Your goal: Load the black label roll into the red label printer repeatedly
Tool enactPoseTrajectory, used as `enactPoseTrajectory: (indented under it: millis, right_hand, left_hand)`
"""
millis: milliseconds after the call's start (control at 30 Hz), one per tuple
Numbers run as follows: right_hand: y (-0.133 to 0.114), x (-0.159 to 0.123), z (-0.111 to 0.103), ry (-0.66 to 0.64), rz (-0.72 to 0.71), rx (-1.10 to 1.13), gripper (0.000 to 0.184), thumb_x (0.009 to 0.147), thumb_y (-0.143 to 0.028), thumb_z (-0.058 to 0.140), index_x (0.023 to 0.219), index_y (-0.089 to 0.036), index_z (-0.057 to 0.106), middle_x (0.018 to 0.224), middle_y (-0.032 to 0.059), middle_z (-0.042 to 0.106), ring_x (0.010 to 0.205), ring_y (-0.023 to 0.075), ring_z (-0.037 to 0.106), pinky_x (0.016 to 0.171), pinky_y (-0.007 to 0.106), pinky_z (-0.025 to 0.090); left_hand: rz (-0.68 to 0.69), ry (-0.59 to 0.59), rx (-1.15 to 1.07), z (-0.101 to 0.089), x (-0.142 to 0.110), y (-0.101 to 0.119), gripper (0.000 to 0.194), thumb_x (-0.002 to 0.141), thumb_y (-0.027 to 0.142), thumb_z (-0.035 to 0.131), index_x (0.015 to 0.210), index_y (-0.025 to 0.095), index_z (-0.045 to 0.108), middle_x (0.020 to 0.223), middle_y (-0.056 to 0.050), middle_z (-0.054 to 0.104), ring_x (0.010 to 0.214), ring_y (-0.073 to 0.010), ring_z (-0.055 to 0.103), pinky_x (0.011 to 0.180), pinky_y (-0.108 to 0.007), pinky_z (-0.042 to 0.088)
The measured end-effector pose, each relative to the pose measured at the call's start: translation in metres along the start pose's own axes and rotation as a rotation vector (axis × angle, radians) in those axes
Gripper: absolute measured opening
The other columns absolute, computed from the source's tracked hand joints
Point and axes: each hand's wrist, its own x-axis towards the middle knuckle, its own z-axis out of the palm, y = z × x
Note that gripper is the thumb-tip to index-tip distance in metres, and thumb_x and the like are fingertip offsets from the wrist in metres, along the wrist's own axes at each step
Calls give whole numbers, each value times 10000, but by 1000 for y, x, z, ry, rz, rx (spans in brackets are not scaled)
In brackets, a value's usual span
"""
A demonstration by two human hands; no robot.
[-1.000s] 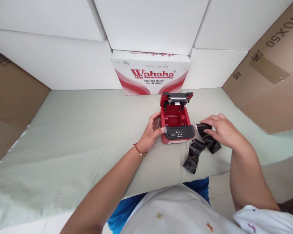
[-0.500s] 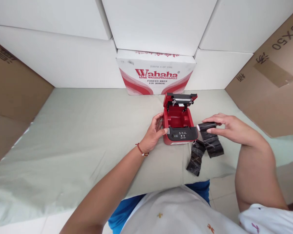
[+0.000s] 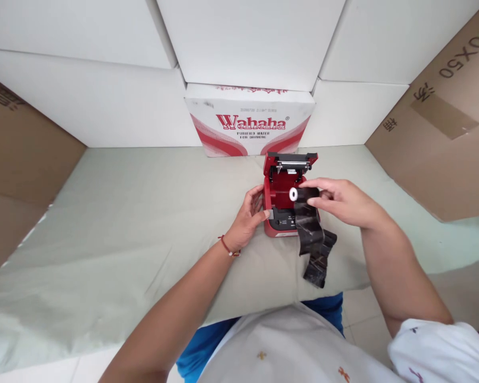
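Observation:
A red and black label printer (image 3: 268,229) stands on the cloth-covered table with its lid (image 3: 290,162) raised and its red inner bay exposed. My left hand (image 3: 248,218) grips the printer's left side, thumb on the front left corner. Between the thumb and fingers of my right hand (image 3: 335,201) is a black ribbon roll (image 3: 306,194) with a white core end, held over the open bay. A loose strip of black ribbon (image 3: 310,231) hangs from it across the printer's front right. More crumpled black ribbon (image 3: 317,268) lies on the cloth in front.
A Wahaha water carton (image 3: 251,125) stands behind the printer against white boxes (image 3: 243,42). Brown cardboard boxes flank the table, one at the left (image 3: 27,159) and one at the right (image 3: 439,159). The pale green cloth (image 3: 143,213) has its front edge near my body.
My right hand has moved left with the ribbon roll, from beside the printer to over its open bay, and the hanging strip came along. My left hand stays on the printer.

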Motion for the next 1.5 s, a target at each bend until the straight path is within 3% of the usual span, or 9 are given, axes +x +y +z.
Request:
enactPoseTrajectory:
  millis: [167, 333, 467, 600, 900, 1133, 1267, 1367, 1500]
  right_hand:
    - [-1, 42, 34, 66, 8, -159, 419, 923, -209, 633, 1326, -224, 750, 987, 26, 809, 824, 201, 706, 806, 328, 542]
    - [-8, 54, 43, 70, 67, -442, 457, 959, -226, 642, 1408, -240, 723, 1274, 84, 806, 1091, 276, 744, 955, 381, 537]
    - [-16, 57, 45, 82, 94, -608, 473, 973, -244, 609, 1434, -280, 712, 1334, 99, 792, 1201, 334, 734, 961, 421, 546]
    - [-20, 58, 47, 73, 105, -665, 463, 992, -260, 577, 1432, -281, 718, 1282, 121, 809, 1156, 351, 749, 903, 426, 561]
    - [-10, 61, 50, 138, 42, -563, 479, 1005, -264, 610, 1475, -281, 700, 1380, 97, 779, 1241, 337, 734, 1011, 450, 570]
    - [6, 12, 39, 235, -380, -200, 263, 1054, -239, 615, 1239, -210, 800, 1211, 77, 835, 1087, 244, 786, 1002, 404, 609]
    - [12, -30, 44, 181, -658, -243, 231, 1059, -228, 644, 1242, -212, 783, 1346, 82, 793, 1263, 259, 707, 1080, 442, 586]
    - [21, -45, 51, 180, -695, -323, 290, 1058, -160, 619, 1315, -212, 744, 1422, 71, 760, 1375, 273, 651, 1153, 504, 541]
    - [32, -49, 54, 198, -671, -349, 322, 1069, -129, 592, 1346, -243, 712, 1444, 45, 750, 1408, 235, 640, 1223, 525, 470]
  left_hand:
    - [25, 33, 135, 2, -7, 7, 662, 893, 536, 798, 1448, 328, 505, 1666, -88, 452, 1617, -323, 355, 1324, -548, 329]
    - [301, 314, 661, 25, -29, 38, 450, 945, 354, 727, 1375, 318, 600, 1447, -103, 557, 1412, -312, 524, 1137, -501, 514]
    - [565, 143, 972, 48, -49, 52, 457, 983, 168, 586, 1398, 346, 653, 1229, -87, 669, 1121, -261, 634, 982, -453, 550]
    - [660, -40, 1122, 49, -59, 42, 522, 953, 154, 627, 1420, 385, 659, 1202, -80, 737, 1147, -312, 639, 958, -488, 477]
    - [805, 40, 1268, 46, -57, 41, 492, 952, 99, 625, 1397, 310, 633, 1133, -63, 785, 1110, -280, 718, 936, -444, 466]
    - [854, 64, 1334, 51, -55, 45, 353, 935, 66, 647, 1264, 196, 656, 1063, -85, 785, 1057, -253, 729, 931, -417, 508]
    - [839, 114, 1281, 48, -55, 43, 380, 928, 66, 659, 1289, 184, 641, 1074, -90, 758, 1065, -245, 699, 957, -418, 531]
    - [815, 182, 1254, 44, -56, 42, 391, 925, 71, 670, 1294, 199, 648, 1087, -92, 721, 1108, -248, 663, 991, -422, 553]
    - [818, 140, 1274, 39, -54, 41, 389, 932, 102, 688, 1300, 228, 673, 1135, -98, 688, 1161, -265, 635, 1014, -442, 547]
